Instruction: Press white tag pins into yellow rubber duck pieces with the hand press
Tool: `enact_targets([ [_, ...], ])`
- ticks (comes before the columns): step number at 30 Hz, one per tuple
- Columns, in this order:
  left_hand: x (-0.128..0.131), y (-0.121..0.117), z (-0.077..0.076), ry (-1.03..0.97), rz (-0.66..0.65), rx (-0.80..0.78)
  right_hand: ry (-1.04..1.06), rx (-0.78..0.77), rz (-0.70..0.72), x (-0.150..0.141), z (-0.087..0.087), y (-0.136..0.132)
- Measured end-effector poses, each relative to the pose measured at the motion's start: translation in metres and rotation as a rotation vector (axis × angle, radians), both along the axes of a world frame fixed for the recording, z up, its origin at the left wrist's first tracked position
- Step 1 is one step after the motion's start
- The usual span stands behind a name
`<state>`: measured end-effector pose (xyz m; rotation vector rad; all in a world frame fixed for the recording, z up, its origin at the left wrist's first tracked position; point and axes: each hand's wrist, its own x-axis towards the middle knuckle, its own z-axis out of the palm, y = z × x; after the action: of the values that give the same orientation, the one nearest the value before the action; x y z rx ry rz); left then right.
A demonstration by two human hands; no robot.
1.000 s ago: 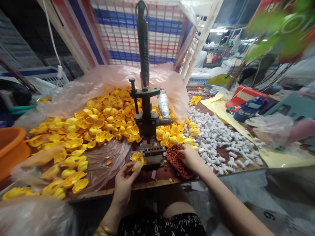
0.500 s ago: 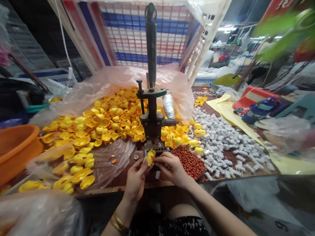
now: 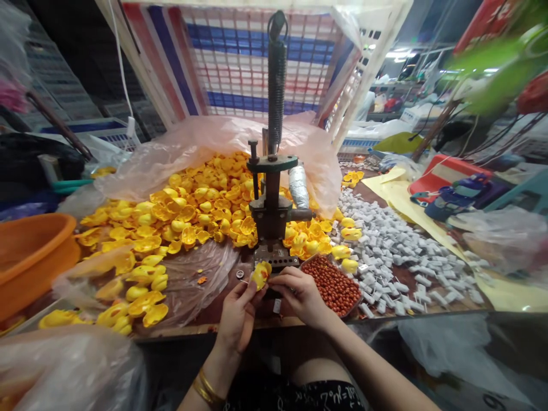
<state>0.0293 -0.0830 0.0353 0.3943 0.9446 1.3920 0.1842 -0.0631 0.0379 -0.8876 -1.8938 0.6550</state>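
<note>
Between the thumb and fingers of my left hand [image 3: 240, 311] is a small yellow plastic duck [image 3: 261, 275] with an orange-red patch. A thin white stick or cord shows at its left side. My right hand [image 3: 299, 294] is closed in a pinch against the duck's right side; whatever its fingertips hold is too small to make out. Just below the hands, near the table edge, is a small grey-white block [image 3: 277, 306]. Right behind the duck stands a hand press [image 3: 272, 220] with a dark metal base. A small round metal piece [image 3: 240, 274] lies left of the duck.
Yellow duck shells [image 3: 184, 211] are heaped left of and behind the press. A tray of red-brown beads [image 3: 331, 285] sits right of my hands, beside many grey-white blocks [image 3: 398, 251]. An orange basin [image 3: 34, 251] stands far left; a blue bottle [image 3: 458, 197] is at right.
The view has shifted slightly, so the scene sits a little farther right. Both hands stay at the duck, and the thin white stick or cord now shows at its left.
</note>
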Motion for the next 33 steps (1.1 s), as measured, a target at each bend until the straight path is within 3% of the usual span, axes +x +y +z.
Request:
enact_targets([
  [5,-0.002,0.001,-0.002,0.011,-0.010,0.013,0.025,-0.044,-0.005,-0.002,0.001,0.001],
  [11,-0.003,-0.001,-0.005,-0.005,0.004,-0.032,0.176,-0.246,-0.009,-0.007,-0.003,0.000],
  [16,-0.004,0.002,-0.015,0.050,0.008,-0.003,0.052,-0.116,-0.058,-0.009,-0.014,0.006],
  [19,-0.005,0.020,-0.025,0.224,0.014,0.095,-0.126,-0.042,-0.180,-0.014,-0.023,0.024],
  [22,-0.006,0.047,-0.034,0.578,0.031,0.218,-0.314,-0.031,-0.288,-0.013,-0.031,0.047],
  [24,-0.008,0.063,-0.037,0.734,0.020,0.277,-0.301,-0.063,-0.368,-0.003,-0.031,0.065],
  [27,-0.010,0.075,-0.038,0.805,-0.036,0.326,0.012,-0.085,-0.554,0.022,-0.005,0.106],
  [29,-0.009,0.077,-0.036,0.851,-0.072,0.362,0.264,-0.095,-0.606,0.035,0.033,0.145],
  [31,-0.008,0.077,-0.033,0.892,-0.093,0.391,0.459,-0.233,-0.503,0.040,0.081,0.185],
  [33,-0.006,0.077,-0.029,0.926,-0.107,0.409,0.497,-0.299,-0.323,0.039,0.128,0.211],
])
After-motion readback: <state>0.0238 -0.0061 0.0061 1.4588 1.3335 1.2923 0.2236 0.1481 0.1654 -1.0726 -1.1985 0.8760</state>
